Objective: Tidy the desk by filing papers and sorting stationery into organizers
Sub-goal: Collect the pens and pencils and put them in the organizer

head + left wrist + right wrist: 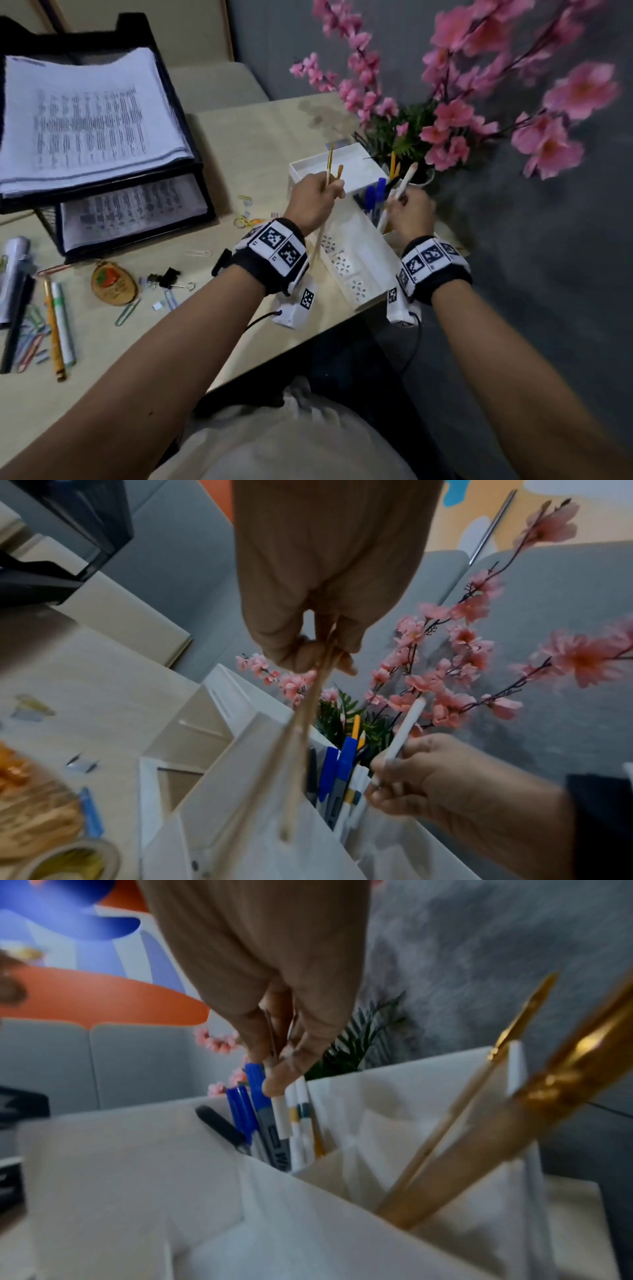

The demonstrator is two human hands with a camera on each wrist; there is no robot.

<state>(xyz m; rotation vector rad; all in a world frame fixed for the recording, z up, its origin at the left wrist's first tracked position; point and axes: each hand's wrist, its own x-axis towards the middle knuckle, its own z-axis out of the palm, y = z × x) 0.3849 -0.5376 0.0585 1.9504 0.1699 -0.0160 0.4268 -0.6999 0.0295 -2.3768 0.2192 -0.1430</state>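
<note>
A white desk organizer [356,260] stands at the desk's right edge. One of its compartments holds several blue markers [373,197] and pens. My left hand [334,190] hovers over its far end and pinches two thin paintbrushes [329,164] with gold ferrules, bristles up and wooden handles [304,731] hanging down along the organizer [219,791]. My right hand [399,202] grips a white pen [407,178] at a slant just above the marker compartment. In the right wrist view the fingers [284,1056] hold that pen [282,1115] with its lower end among the markers [255,1085].
A black two-tier tray [202,161] stacked with printed papers sits far left. Loose pens [58,325], paper clips, a binder clip [169,277] and an oval tag lie on the desk's left part. Pink artificial flowers [445,113] crowd right behind the organizer. A tape roll [68,859] lies near.
</note>
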